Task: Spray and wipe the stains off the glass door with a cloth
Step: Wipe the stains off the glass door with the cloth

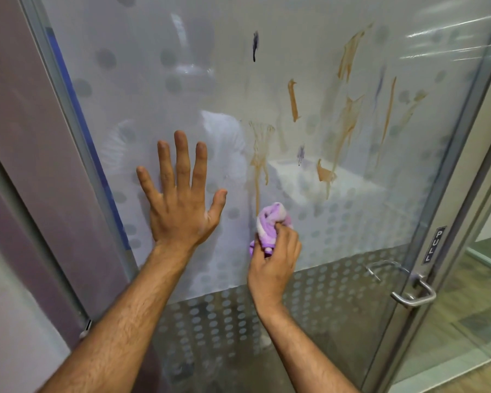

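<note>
1. Head view, key relation: the brown drip stain [258,168] runs straight up the glass door [142,89] from the cloth [268,222]. Its long axis is vertical and its lower tail ends just above the cloth's top edge. The right hand [272,260] is the nearer one; the left hand [182,199] lies off to the side, apart from any stain.
2. Further stains: more brown streaks [349,52] and a dark mark [255,45] sit up and to the right of the right-hand fingers, well apart from them. Likely next stroke: upward along the drip, then rightward.
3. Right-hand fingers [284,236]: curled together, clamped on the bunched purple-and-white cloth, which is pressed to or just off the glass; contact cannot be told for certain.
4. Left-hand fingers [182,154]: spread wide apart, holding nothing, palm flat against the frosted pane, apparently bracing the door.
5. Spray bottle: none in sight.
6. Door handle [414,293]: down and right of the right hand, well apart, under a PULL label [434,245].
</note>
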A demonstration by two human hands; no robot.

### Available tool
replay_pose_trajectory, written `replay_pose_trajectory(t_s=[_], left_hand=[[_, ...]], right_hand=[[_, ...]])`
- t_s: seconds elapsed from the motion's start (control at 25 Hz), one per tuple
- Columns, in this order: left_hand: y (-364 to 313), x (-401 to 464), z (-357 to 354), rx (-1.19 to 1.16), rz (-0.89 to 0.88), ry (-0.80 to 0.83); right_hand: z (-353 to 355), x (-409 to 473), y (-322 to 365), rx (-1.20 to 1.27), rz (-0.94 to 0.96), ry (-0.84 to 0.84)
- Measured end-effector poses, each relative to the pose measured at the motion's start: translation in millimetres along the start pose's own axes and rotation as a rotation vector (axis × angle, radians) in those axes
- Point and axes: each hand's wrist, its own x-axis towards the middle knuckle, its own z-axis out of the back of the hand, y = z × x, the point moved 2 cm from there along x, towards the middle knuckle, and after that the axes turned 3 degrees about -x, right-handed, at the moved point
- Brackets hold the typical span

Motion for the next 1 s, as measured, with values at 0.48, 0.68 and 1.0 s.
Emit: replay_pose_trajectory(t_s=[0.48,0.68,1.0], left_hand=[[2,0,2,-0.023,-0.011,0.023],[3,-1,3,-0.038,-0.015,0.027],[3,-2,-1,-0.043,-0.010,0.017]], right_hand=[[34,3,25,0.309,0.081,0.147],[68,53,-7,0.163,-0.046,-0.158],[82,127,-70,0.040,-0.224,-0.377]])
